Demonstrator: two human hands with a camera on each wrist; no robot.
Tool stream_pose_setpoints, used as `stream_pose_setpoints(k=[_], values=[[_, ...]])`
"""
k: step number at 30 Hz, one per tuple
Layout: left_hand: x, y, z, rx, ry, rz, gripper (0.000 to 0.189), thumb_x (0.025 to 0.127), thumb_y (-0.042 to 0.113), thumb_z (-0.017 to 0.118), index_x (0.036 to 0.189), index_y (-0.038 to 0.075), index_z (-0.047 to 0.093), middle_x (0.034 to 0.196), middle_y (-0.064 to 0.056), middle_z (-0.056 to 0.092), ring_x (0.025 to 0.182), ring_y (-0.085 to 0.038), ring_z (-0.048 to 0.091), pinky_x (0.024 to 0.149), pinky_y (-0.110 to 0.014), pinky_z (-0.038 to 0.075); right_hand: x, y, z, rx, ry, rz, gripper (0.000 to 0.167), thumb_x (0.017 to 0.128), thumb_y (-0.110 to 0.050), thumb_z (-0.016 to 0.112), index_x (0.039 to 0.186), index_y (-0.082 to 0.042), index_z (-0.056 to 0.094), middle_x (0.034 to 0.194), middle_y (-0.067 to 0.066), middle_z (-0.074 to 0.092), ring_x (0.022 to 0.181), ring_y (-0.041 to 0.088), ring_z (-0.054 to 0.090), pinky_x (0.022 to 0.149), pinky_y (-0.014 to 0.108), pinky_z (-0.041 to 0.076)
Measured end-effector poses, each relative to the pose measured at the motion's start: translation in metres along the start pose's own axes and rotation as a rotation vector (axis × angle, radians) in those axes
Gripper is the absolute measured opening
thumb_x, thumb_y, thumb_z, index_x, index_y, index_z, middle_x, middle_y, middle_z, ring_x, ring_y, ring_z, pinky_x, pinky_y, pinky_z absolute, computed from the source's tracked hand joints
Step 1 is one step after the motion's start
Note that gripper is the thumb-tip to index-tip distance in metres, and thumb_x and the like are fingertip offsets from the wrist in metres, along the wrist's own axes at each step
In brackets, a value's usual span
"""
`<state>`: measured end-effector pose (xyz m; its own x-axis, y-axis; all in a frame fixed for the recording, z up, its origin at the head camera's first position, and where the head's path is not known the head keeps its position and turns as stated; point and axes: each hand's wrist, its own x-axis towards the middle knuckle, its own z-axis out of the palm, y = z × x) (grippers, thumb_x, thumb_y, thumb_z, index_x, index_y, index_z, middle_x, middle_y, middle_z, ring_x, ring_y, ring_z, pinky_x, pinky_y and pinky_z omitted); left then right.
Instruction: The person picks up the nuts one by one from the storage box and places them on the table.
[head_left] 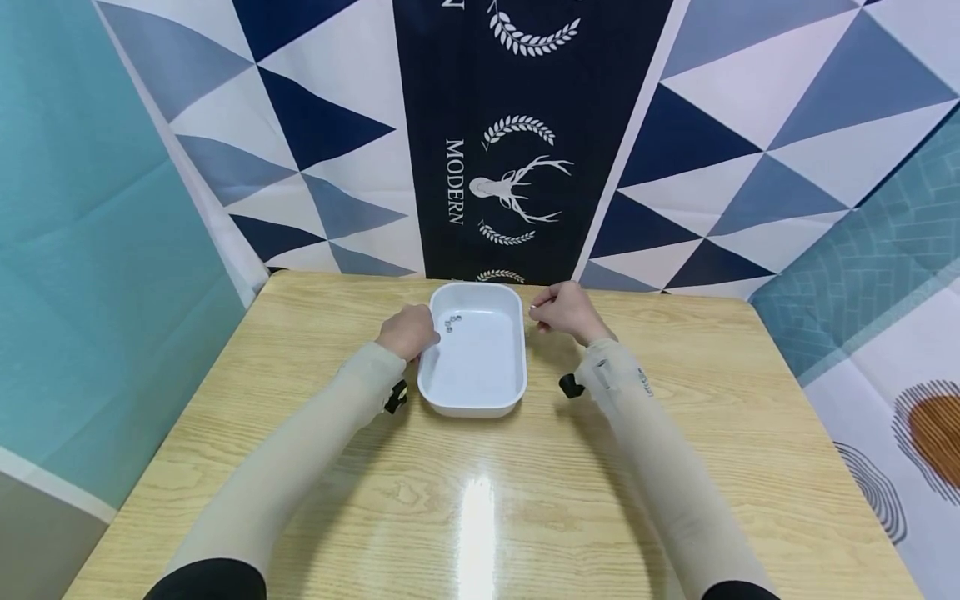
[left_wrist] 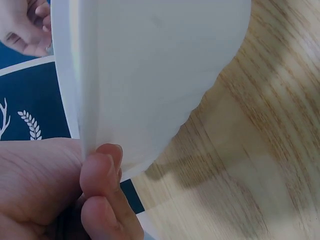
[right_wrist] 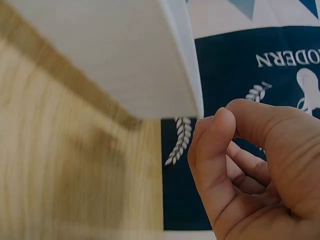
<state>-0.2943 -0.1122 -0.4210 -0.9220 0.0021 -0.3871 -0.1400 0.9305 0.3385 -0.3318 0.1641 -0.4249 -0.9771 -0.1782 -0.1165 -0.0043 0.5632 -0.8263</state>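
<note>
Reaching in from 7 and 5 o'clock, two pale sleeves [head_left: 307, 454] cross the table [head_left: 570, 533] toward a white tray [head_left: 474, 371], which stands near the table's 12 o'clock edge. At the tray's 10 o'clock side the left hand [head_left: 408, 331] grips the rim, its fingers curled over the wall with no gap to spare. Inside, toward 11 o'clock, lie a few small shiny bits [head_left: 450, 323]. Just off the rim at 2 o'clock, the right hand [head_left: 566, 310] has thumb and finger brought together, seemingly on a bright speck [head_left: 532, 309] too small to identify. Beyond, at 12 o'clock, hangs a patterned cloth [head_left: 630, 50]

The speck could slip and drop outside the tray, since so little of it seems to be held; a tug from the left hand could tilt the tray and send the bits sliding.

Only the head view shows the bits. The left wrist view adds fingertips [left_wrist: 97, 175] against the tray's outer wall; the right wrist view brings the pinch close, yet the speck cannot be made out there
</note>
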Motion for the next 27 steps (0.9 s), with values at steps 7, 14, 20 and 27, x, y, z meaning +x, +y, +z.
stream_pose_setpoints(k=[7,14,20,27], values=[[0.0,-0.001,-0.002,0.001,0.011,0.006,0.029,0.102,0.017,0.059,0.12,-0.005,0.066,0.07,-0.011,0.069,0.045,-0.014,0.061,0.045,-0.024,0.049,-0.008,0.018,-0.011,-0.043,-0.001,0.052,0.018,0.088,-0.006,0.066,0.103,0.003,0.07,0.099,0.027,0.075,0.057,0.008,0.066,0.062,0.022,0.056],[0.001,0.0,0.0,0.042,0.009,0.015,0.026,0.102,0.016,0.057,0.116,-0.003,0.067,0.068,-0.009,0.068,0.045,-0.013,0.06,0.045,-0.024,0.049,-0.023,0.042,-0.026,-0.049,-0.006,0.09,0.02,0.088,-0.007,0.066,0.106,0.003,0.07,0.088,0.017,0.076,0.06,0.011,0.067,0.064,0.023,0.055],[-0.001,0.002,-0.001,0.063,0.005,0.018,0.025,0.103,0.017,0.056,0.113,-0.002,0.068,0.068,-0.009,0.067,0.046,-0.014,0.06,0.046,-0.025,0.049,-0.035,0.062,-0.039,-0.055,0.01,0.114,0.02,0.088,-0.006,0.067,0.106,0.003,0.07,0.086,0.017,0.075,0.062,0.014,0.068,0.063,0.025,0.057],[-0.009,0.002,-0.004,0.059,-0.025,0.032,0.028,0.105,0.019,0.053,0.116,-0.003,0.066,0.063,-0.008,0.065,0.046,-0.014,0.059,0.044,-0.025,0.047,-0.044,0.075,-0.044,-0.049,-0.001,0.143,0.024,0.092,-0.007,0.067,0.112,0.006,0.069,0.087,0.014,0.075,0.061,0.01,0.066,0.062,0.023,0.057]])
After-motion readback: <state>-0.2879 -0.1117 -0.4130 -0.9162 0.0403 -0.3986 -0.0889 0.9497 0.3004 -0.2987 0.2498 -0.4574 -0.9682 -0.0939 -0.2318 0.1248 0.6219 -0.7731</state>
